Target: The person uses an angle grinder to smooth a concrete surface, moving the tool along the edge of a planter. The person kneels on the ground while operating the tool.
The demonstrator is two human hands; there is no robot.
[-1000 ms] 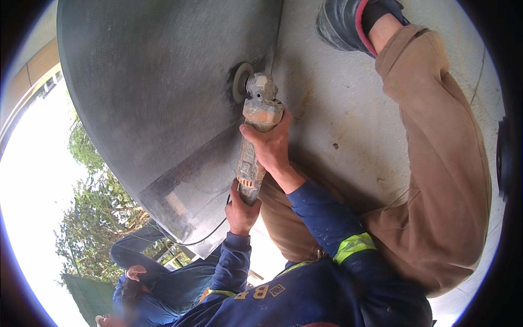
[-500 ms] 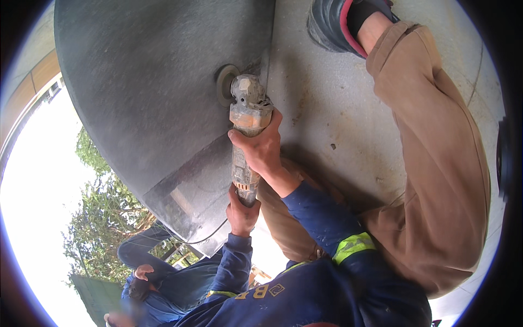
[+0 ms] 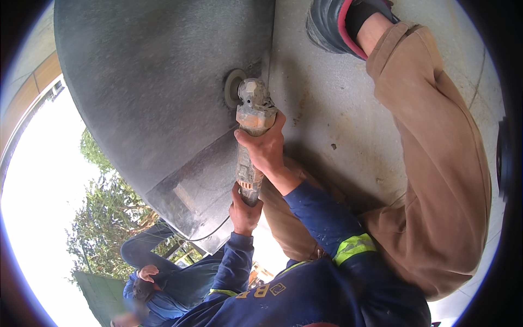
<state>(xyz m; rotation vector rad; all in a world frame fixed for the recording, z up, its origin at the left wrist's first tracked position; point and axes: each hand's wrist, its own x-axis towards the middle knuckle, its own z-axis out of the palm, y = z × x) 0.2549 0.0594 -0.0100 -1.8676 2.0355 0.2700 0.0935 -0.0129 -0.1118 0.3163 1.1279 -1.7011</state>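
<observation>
A dusty angle grinder point(image 3: 248, 170) with an orange-marked body is gripped in both my hands. My right hand point(image 3: 266, 150) wraps round the body just behind the metal gear head, its thumb across the top. Lower down, my left hand point(image 3: 245, 215) closes round the rear end, where a dark cord point(image 3: 210, 237) trails off to the left. The round grinding disc point(image 3: 232, 89) stands on edge against the large dark grey panel point(image 3: 163, 71), near its right-hand edge. Whether the disc spins I cannot tell.
Dusty concrete floor point(image 3: 332, 103) lies right of the panel, with a small dark chip point(image 3: 334, 146) on it. My bent leg in brown trousers point(image 3: 436, 152) and a dark shoe point(image 3: 332, 24) flank it. Another person in blue point(image 3: 182, 289) sits at lower left, before trees point(image 3: 103, 229).
The grinder and both hands have shifted slightly right, and the disc has slid a little toward the panel's right edge. Both grips stay the same.
</observation>
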